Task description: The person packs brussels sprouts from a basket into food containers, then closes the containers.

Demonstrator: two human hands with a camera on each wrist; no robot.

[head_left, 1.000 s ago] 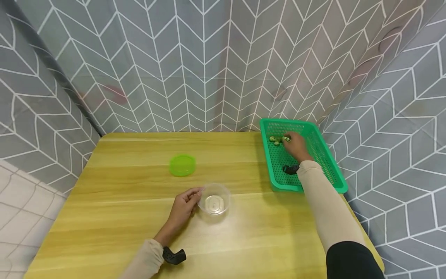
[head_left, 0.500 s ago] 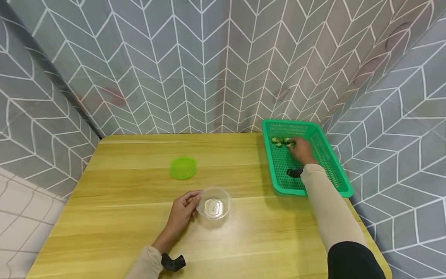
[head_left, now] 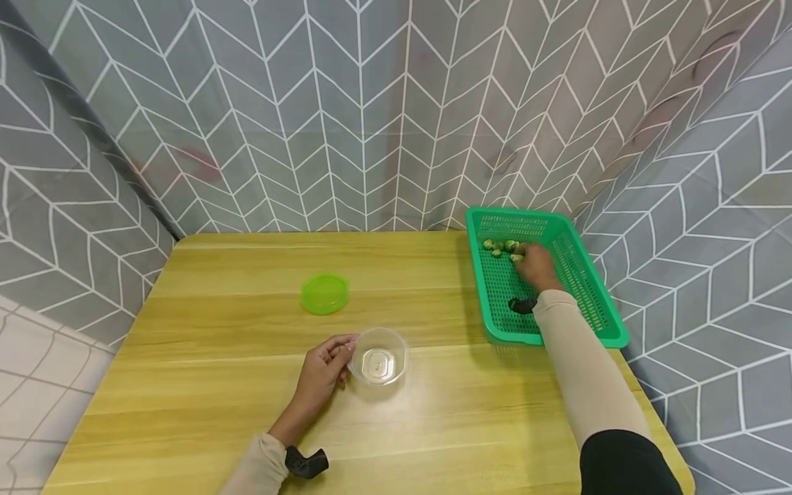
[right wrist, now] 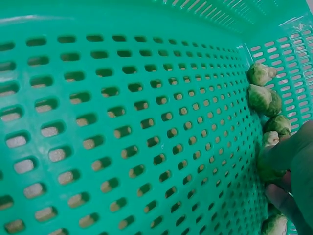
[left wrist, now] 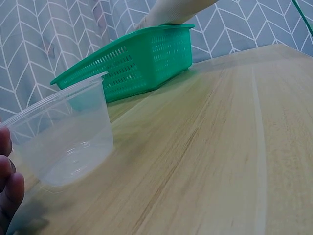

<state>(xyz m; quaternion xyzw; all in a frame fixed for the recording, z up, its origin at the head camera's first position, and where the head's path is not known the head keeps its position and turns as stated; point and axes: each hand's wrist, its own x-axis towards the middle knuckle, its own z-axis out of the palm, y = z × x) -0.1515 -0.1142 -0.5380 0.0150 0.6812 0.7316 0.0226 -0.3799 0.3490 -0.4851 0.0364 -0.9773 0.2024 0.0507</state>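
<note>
My left hand [head_left: 320, 371] pinches the rim of a clear round plastic container [head_left: 379, 357] on the table. Nothing shows inside the container; in the left wrist view its clear wall [left wrist: 73, 142] stands beside the fingertips [left wrist: 12, 188]. My right hand [head_left: 537, 265] reaches down into a green plastic basket [head_left: 495, 337]. Its thumb and fingers [right wrist: 283, 196] close round a Brussels sprout [right wrist: 266, 169] at the basket's side, partly hidden by them. Other Brussels sprouts [right wrist: 264, 98] lie in a row along that side, and one sprout [right wrist: 275, 225] sits below the fingers.
A bright green round lid [head_left: 324, 294] lies on the wooden table [head_left: 216, 357], behind and left of the container. The basket stands at the back right corner, close to a patterned grey curtain [head_left: 371, 124] that hangs behind the table and along the sides.
My right hand has shifted slightly right and nearer within the basket, uncovering more of the sprouts, then nearly stopped. My left hand keeps its pinch on the container. The head view has tilted slightly.
</note>
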